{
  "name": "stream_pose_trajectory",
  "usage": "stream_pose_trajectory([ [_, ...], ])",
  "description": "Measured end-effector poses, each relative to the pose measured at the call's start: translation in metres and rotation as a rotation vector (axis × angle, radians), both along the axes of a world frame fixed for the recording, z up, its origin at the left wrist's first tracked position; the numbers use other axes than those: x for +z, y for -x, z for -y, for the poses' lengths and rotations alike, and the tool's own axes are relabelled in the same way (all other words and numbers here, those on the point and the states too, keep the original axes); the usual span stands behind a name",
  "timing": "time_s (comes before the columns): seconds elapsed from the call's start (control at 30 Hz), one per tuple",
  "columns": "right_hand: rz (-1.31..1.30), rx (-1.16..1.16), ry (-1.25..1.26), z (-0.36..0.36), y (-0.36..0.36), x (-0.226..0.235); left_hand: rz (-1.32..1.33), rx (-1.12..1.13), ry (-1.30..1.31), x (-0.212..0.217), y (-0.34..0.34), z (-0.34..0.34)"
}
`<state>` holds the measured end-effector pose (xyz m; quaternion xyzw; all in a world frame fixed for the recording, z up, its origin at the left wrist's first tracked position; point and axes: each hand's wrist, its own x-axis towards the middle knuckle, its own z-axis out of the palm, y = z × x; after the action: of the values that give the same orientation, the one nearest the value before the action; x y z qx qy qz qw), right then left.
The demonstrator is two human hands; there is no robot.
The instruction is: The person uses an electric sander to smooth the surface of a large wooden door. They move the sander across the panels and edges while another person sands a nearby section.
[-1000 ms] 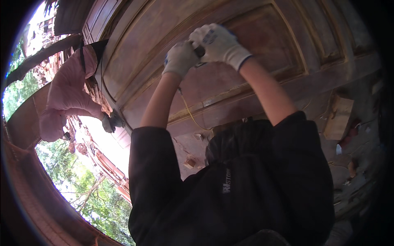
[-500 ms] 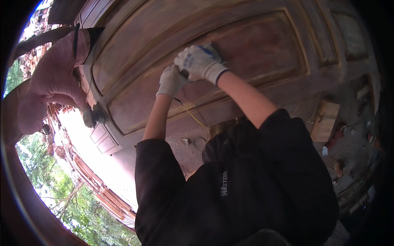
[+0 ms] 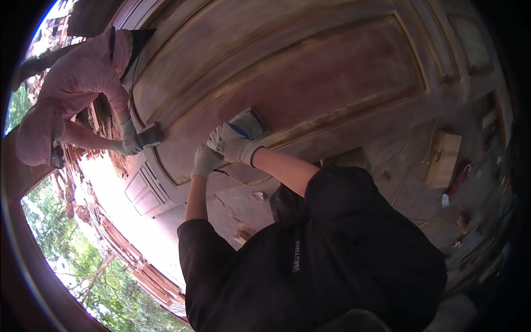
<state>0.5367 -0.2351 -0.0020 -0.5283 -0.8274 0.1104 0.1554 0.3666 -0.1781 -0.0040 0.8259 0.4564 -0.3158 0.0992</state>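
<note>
A large brown wooden door (image 3: 343, 72) with raised panel mouldings lies before me. Flat on its lower panel sits a power sander (image 3: 250, 123) with a grey pad and a blue edge. My right hand (image 3: 232, 145), in a white work glove, is closed over the sander's body. Behind it my left hand (image 3: 206, 161), also gloved, wraps round the rear end, close to where the cord (image 3: 229, 176) comes out. The fingers partly hide the tool's body.
At the left a co-worker in pink (image 3: 83, 77) bends over the door's end, gloved hands on another sander (image 3: 150, 134). A wooden block (image 3: 444, 160) and scattered debris lie on the floor at right. Smaller panelled wood (image 3: 146, 191) is at lower left.
Both my hands and the sander have moved left and nearer to me along the panel. The co-worker's hands and tool have shifted farther up and right onto the door.
</note>
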Motion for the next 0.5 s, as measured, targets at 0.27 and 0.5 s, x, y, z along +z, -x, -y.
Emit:
stream_pose_trajectory([
  [0.27,-0.115,-0.097,0.003,0.037,-0.156,0.005,0.131,0.037,0.230,-0.011,-0.127,0.005],
  [0.5,-0.340,-0.386,-0.075,0.064,-0.338,-0.005,0.072,-0.129,0.203,0.029,-0.370,0.008],
])
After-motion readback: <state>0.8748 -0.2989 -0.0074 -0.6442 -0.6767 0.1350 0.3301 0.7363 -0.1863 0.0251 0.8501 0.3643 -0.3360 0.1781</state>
